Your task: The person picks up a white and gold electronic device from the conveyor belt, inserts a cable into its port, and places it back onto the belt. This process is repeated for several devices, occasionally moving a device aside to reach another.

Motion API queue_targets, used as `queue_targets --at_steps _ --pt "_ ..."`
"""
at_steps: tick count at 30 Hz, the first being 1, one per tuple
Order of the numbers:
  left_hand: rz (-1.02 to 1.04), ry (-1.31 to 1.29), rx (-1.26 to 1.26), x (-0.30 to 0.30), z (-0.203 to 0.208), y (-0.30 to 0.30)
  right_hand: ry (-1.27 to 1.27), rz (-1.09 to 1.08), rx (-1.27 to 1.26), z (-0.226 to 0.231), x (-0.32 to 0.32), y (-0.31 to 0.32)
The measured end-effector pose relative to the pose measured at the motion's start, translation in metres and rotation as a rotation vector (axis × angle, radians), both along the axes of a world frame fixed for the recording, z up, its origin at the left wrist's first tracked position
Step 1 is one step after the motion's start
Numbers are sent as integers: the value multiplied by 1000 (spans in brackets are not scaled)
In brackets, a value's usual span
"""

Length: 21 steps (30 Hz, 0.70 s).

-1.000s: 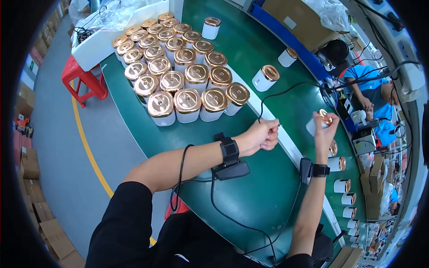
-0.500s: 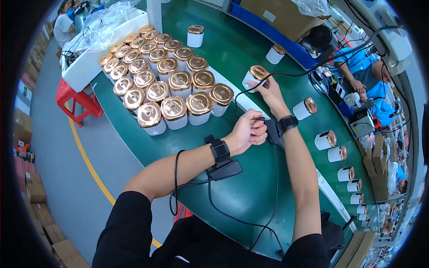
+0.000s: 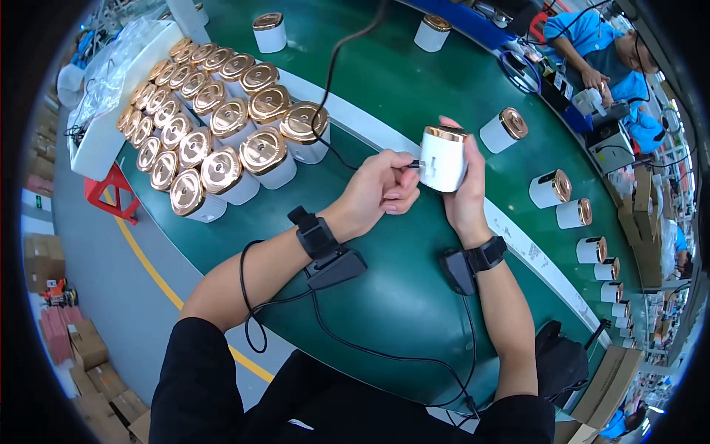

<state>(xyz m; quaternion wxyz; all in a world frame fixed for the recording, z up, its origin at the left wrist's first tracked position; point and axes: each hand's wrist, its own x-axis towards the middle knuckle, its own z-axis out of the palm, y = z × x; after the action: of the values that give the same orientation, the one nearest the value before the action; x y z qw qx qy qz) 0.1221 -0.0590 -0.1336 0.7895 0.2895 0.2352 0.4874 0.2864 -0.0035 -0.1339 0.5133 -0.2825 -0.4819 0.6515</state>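
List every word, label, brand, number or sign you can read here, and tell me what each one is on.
No text can be read here.
White container in the right hand: no readable lettering.
White strip on the green table: faint marks, too blurred to read.
Small green sign at far left: too small to read.

A green table (image 3: 396, 270) spreads across the scene, a white strip (image 3: 534, 256) running over it and a blue rail (image 3: 473, 27) along its far side. At left, a red stool (image 3: 109, 187) stands near the table's end on grey floor (image 3: 95, 259) marked with a yellow line (image 3: 155, 272), brown boxes (image 3: 90, 344) piled beyond. Cartons (image 3: 648, 240) stand at right; light gleams softly off the table.
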Motion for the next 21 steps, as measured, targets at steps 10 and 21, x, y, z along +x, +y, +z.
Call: queue_targets --at_steps 10,21 --pt "-5 -126 -30 -1 -1 1 -254 -72 86 -3 -1 -4" --pt "-37 -142 19 0 2 0 183 107 -265 1 12 3"
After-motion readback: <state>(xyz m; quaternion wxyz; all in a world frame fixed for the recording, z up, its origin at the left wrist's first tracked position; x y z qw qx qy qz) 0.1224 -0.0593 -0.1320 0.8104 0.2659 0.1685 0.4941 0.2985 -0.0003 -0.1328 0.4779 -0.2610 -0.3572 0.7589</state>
